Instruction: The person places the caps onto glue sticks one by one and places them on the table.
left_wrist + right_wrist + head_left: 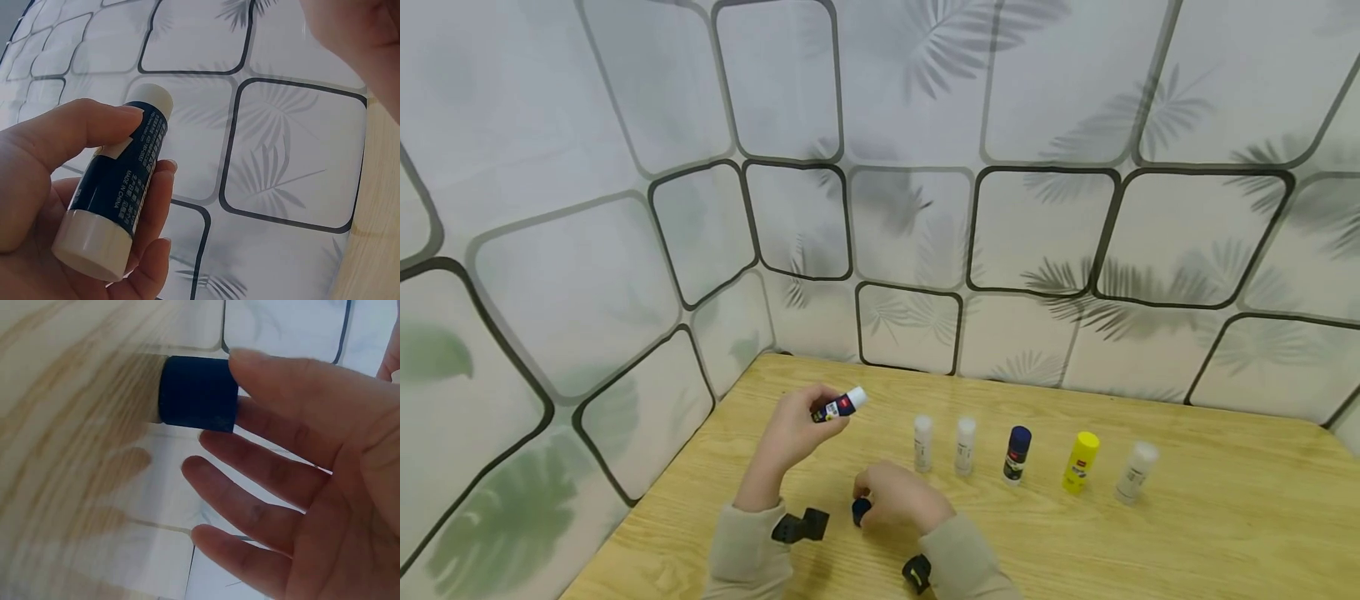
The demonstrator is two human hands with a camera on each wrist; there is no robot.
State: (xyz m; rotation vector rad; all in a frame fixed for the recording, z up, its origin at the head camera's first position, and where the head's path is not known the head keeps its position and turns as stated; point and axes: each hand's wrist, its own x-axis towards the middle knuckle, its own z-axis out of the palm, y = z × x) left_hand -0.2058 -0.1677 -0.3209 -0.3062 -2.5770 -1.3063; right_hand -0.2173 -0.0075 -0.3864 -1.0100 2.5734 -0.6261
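- Right now we hold an uncapped glue stick [840, 406] in our left hand [790, 433], lifted above the near left part of the counter [1187, 533], its white tip pointing up and to the right.
- In the left wrist view the fingers [100, 122] and thumb wrap round the dark blue label of the stick, with the white base [90, 240] low by the palm; gripping it mid-body leaves the tip [153, 97] free and bare, which suits a stick whose cap is off.
- Our right hand [898, 500] rests low on the counter, just near and to the right of the left one, and pinches a dark blue cap [861, 510] at its fingertips.
- From the right wrist view the cap [198, 392] sits against the index finger [281, 381], while the other fingers lie loosely spread beneath it; the thumb is hidden, so we cannot tell how firmly it is held.
- We judge that stick and cap belong together: same dark blue, one in each hand, held apart.
- Further right, five more glue sticks stand upright in a loose row: two small white ones [922, 442] [966, 445], a dark blue one [1017, 454], a yellow one [1080, 462] and a larger white one [1137, 472], all capped and well apart from our hands.
- Standing them on end keeps them from rolling and leaves each easy to pick out.
- Behind the counter rises a pale wall [880, 167] printed with dark rounded squares and leaf shadows.
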